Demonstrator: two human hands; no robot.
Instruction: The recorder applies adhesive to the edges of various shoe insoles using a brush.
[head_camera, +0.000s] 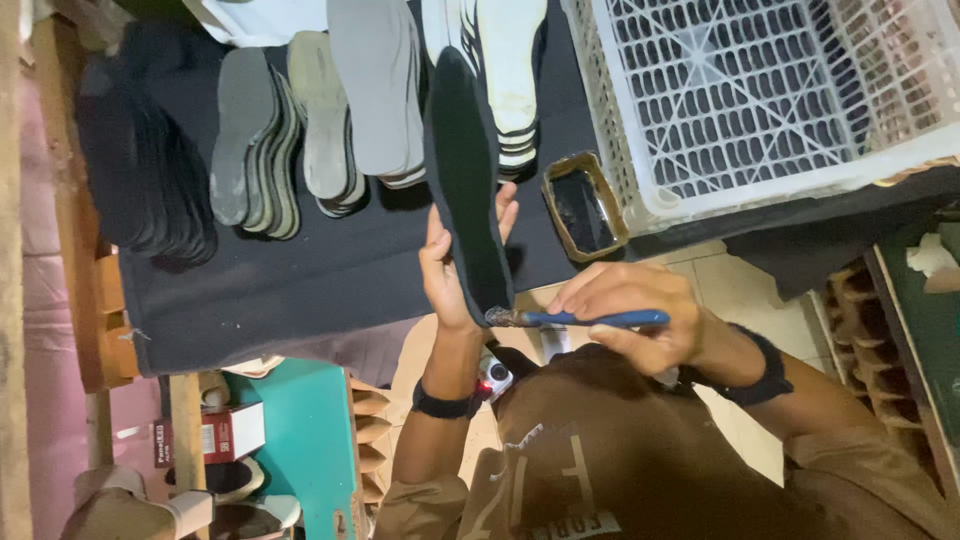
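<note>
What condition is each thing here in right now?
Black insole: upright on edge, held by the left hand.
Blue-handled brush: gripped in the right hand, bristles at the insole's lower end.
White crate: empty.
Small tin: open.
Grey insoles: stacked, overlapping.

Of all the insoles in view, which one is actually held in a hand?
The black insole, gripped upright by the left hand; the right hand holds a blue-handled brush at its end. The rest lie stacked on the table.
</note>
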